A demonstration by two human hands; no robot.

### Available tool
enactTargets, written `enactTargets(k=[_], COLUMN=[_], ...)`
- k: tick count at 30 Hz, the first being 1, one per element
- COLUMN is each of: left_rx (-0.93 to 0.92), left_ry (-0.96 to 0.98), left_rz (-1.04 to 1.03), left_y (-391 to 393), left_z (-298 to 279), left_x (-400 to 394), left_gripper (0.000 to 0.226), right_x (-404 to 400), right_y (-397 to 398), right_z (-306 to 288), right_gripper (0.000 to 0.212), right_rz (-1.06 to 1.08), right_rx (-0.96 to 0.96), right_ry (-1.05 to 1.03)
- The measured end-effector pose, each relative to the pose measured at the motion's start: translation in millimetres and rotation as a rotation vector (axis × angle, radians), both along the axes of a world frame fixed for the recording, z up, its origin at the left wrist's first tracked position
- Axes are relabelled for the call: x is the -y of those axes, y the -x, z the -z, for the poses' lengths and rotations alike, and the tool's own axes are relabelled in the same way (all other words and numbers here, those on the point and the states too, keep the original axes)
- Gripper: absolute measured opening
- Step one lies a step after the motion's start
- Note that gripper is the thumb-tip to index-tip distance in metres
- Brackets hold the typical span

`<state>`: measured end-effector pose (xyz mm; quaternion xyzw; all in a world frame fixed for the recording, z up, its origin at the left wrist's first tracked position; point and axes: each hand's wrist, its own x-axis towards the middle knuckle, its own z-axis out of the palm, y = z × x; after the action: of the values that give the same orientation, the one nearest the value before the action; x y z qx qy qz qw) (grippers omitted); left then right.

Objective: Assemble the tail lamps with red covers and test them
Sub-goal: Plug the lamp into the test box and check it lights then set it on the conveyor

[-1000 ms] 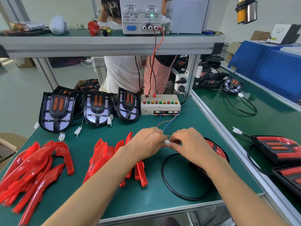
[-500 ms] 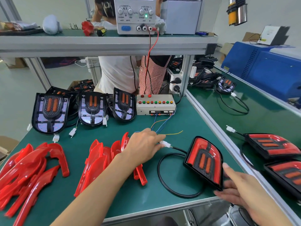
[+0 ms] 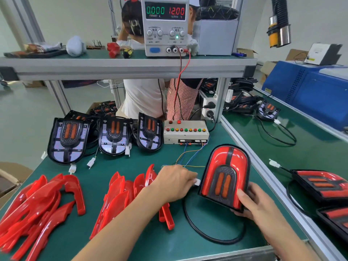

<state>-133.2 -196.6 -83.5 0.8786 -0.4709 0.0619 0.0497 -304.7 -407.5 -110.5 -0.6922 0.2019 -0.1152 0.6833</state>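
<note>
My right hand (image 3: pixel 258 203) grips the lower edge of a tail lamp with a red cover (image 3: pixel 226 174) and holds it tilted up, face toward me. My left hand (image 3: pixel 174 180) pinches the white connector (image 3: pixel 197 182) at the end of the lamp's black cable (image 3: pixel 203 236), where thin coloured wires (image 3: pixel 190 157) run to the beige test box (image 3: pixel 185 133). Loose red covers lie in piles at front left (image 3: pixel 37 204) and in the middle (image 3: pixel 120 196). Three uncovered black lamps (image 3: pixel 67 140) lean at the back of the green table (image 3: pixel 131 238).
A power supply (image 3: pixel 165 25) reading 0.000 and 12.00 stands on the upper shelf, with red and black leads hanging down. Finished red lamps (image 3: pixel 322 187) lie on the bench to the right, beyond an aluminium rail. Two people stand behind the shelf.
My right hand has left the connector, taken the covered lamp by its lower edge and raised it upright. My left hand has stayed on the connector. The view has tilted upward.
</note>
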Motion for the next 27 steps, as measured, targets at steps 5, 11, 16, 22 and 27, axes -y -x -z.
enactTargets(k=[5, 11, 16, 22, 27], left_rx=[-0.184, -0.153, -0.196, -0.145, -0.138], left_ry=[0.556, 0.515, 0.215, 0.125, 0.151], left_rz=[-0.130, -0.289, -0.406, -0.520, -0.502], left_y=[-27, -87, -121, -133, -137], left_z=[-19, -18, -8, 2, 6], left_x=[11, 27, 45, 60, 61], left_gripper=[0.031, 0.036, 0.057, 0.056, 0.052], right_x=[-2, -1, 6, 9, 11], right_y=[-27, -34, -38, -38, -38], right_z=[6, 27, 32, 33, 33], right_gripper=[0.032, 0.031, 0.029, 0.034, 0.033], right_rz=[-0.033, 0.018, -0.018, -0.026, -0.010], right_rx=[0.123, 0.179, 0.170, 0.188, 0.197], right_ry=[0.265, 0.209, 0.166, 0.176, 0.129])
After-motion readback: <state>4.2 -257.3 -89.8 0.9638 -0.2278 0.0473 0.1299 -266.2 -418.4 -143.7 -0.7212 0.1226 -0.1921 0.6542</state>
